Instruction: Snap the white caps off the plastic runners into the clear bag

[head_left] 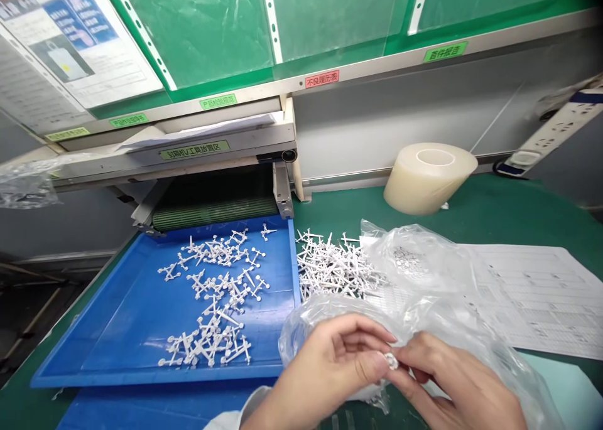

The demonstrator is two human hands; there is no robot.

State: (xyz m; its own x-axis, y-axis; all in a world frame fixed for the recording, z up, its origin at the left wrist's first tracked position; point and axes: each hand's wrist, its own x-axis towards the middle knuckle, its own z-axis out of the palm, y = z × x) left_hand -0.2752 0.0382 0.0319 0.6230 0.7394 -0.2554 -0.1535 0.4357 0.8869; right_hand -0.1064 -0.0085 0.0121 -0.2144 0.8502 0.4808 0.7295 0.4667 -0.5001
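My left hand (342, 364) and my right hand (452, 373) meet at the lower right, fingertips pinched together on one small white plastic part (391, 360). Its outline is mostly covered by my fingers. A clear plastic bag (320, 307) lies under and around both hands. Just beyond it, a second clear bag (424, 260) holds many tiny pieces. To the left of that bag, a pile of thin white plastic sprues (334, 267) rests on the green table. Branched white plastic parts (219, 292) lie scattered in the blue tray (127, 317).
A conveyor belt (217, 198) ends at the tray's far edge. Behind the bags stands a large roll of clear film (431, 179). Printed sheets (537, 292) lie to the right, and a power strip (551, 132) hangs near the wall. Document sleeves (202, 34) line the board above.
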